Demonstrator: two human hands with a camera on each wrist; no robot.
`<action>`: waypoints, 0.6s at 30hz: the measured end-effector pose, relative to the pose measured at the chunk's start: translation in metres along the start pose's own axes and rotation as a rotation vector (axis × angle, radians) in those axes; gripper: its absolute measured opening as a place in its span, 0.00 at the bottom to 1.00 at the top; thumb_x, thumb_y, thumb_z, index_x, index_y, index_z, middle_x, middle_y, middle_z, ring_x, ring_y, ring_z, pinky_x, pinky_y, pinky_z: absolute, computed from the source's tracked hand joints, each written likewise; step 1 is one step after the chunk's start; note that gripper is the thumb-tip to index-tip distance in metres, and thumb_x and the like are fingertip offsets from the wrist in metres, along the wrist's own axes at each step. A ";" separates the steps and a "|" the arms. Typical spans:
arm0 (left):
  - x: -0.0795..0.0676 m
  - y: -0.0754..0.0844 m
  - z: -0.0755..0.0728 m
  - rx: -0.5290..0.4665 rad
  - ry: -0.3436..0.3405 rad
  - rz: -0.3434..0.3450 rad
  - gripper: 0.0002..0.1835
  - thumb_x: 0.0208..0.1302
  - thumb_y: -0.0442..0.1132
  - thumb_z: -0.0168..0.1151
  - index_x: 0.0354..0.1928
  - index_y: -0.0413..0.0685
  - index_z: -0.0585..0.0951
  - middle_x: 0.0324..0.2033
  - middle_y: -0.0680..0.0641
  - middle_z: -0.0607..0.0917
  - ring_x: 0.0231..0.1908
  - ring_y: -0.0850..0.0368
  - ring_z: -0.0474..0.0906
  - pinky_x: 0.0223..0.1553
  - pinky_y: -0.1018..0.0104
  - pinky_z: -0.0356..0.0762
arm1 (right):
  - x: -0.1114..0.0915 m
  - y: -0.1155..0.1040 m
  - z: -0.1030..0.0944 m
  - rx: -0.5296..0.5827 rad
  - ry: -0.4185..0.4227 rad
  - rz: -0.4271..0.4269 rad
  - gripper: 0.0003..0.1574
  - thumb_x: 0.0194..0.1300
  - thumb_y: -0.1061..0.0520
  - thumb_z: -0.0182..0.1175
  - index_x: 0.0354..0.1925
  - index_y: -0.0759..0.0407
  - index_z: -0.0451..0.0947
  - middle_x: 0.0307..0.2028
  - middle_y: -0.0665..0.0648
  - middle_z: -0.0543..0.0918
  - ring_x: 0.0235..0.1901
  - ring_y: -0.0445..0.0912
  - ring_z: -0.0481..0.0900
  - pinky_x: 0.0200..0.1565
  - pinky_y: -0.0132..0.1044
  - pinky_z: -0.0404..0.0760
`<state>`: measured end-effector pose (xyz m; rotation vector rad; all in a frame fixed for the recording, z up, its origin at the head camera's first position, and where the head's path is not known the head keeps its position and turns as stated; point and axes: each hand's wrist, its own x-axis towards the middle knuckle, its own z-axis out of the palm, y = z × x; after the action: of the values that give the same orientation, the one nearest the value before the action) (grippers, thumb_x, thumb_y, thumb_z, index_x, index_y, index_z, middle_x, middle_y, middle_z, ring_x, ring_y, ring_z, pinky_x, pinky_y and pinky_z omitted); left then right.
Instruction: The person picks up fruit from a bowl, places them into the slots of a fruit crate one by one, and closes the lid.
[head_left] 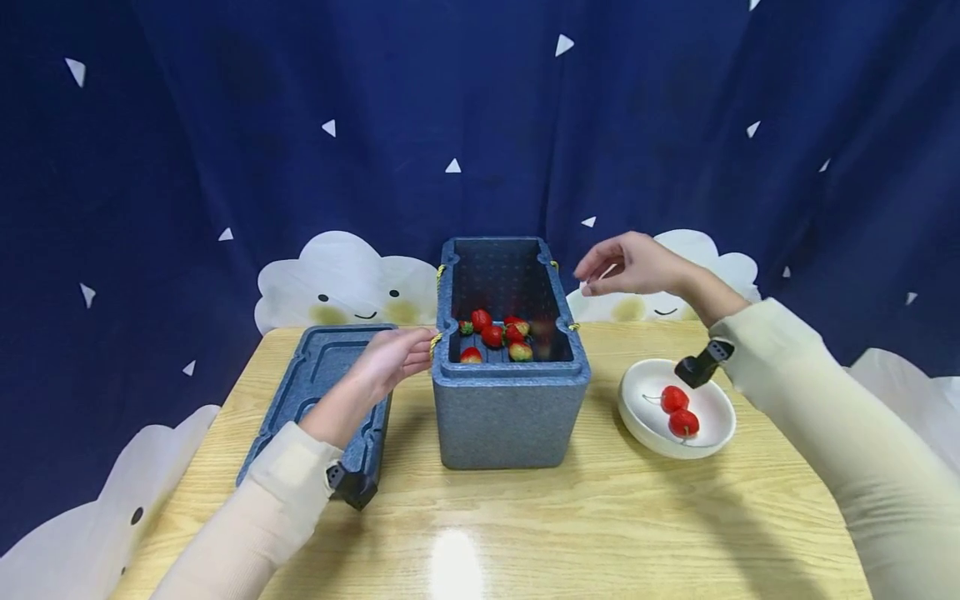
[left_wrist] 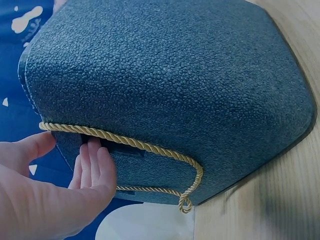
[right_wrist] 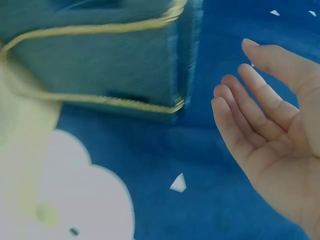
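Observation:
A grey-blue foam box [head_left: 510,421] with gold rope handles stands open at the middle of the table, with several strawberries [head_left: 492,336] on its floor. My left hand [head_left: 401,354] is at the box's left side. In the left wrist view its fingers [left_wrist: 102,170] reach to the recess under the gold rope [left_wrist: 165,151], the thumb at the rim. My right hand [head_left: 630,262], empty and loosely bent, hovers beyond the box's right rim. To the right, a white bowl [head_left: 637,417] holds two red cherries [head_left: 678,411] with stems.
The box's lid [head_left: 322,350] lies left of the box, partly under my left forearm. The wooden table [head_left: 510,533] stretches in front. A dark blue curtain [head_left: 450,100] with white triangles and clouds hangs behind the table.

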<state>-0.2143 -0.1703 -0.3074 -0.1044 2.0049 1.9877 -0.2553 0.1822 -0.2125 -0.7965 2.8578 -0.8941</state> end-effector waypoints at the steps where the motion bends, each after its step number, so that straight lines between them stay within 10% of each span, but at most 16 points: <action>1: 0.000 0.000 0.000 -0.001 0.003 0.002 0.28 0.69 0.41 0.54 0.65 0.33 0.64 0.46 0.47 0.78 0.40 0.65 0.78 0.62 0.62 0.76 | -0.007 0.006 0.001 -0.013 -0.002 -0.001 0.13 0.57 0.61 0.69 0.43 0.62 0.82 0.39 0.60 0.86 0.36 0.37 0.82 0.40 0.21 0.82; 18: 0.000 0.000 -0.001 -0.009 -0.018 -0.009 0.28 0.69 0.40 0.53 0.66 0.32 0.63 0.45 0.47 0.77 0.40 0.64 0.77 0.65 0.60 0.74 | -0.089 0.103 0.039 0.076 -0.148 0.067 0.15 0.55 0.62 0.69 0.41 0.68 0.80 0.33 0.56 0.86 0.32 0.32 0.80 0.37 0.25 0.83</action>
<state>-0.2150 -0.1717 -0.3070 -0.0968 1.9806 1.9856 -0.2184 0.2774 -0.3104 -0.7215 2.6890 -0.8905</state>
